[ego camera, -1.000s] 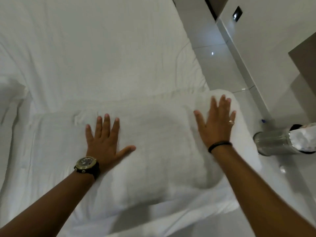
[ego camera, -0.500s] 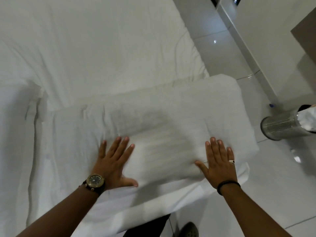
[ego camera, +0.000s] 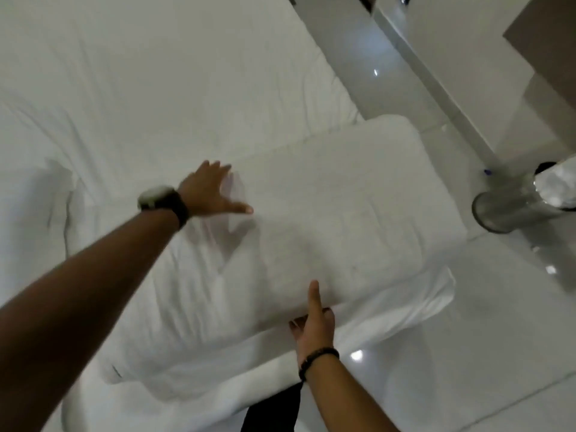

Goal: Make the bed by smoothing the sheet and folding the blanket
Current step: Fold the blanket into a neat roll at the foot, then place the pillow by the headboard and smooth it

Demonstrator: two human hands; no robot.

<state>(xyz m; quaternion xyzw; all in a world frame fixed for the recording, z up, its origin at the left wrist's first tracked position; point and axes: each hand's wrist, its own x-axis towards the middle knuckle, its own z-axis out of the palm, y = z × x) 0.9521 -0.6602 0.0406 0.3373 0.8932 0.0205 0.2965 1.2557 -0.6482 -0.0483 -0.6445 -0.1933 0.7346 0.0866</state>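
A thick white folded blanket (ego camera: 343, 213) lies across the near end of the bed, on top of the white sheet (ego camera: 171, 82), which shows light creases. My left hand (ego camera: 208, 191), with a watch on the wrist, reaches far over the blanket's left part and lies flat with fingers spread, just above or on the fabric. My right hand (ego camera: 314, 328) is at the blanket's near edge. Its thumb lies up on top and its fingers are tucked under the edge, gripping it.
A metal bin (ego camera: 505, 210) with a white liner stands on the glossy tiled floor (ego camera: 467, 338) to the right of the bed. A rumpled white fold of bedding (ego camera: 59, 188) lies at the left. My dark trouser leg (ego camera: 271, 413) shows below the bed edge.
My left hand moved forward from the blanket's near part to its far left part. My right hand slid back off the top and took hold of the near edge.
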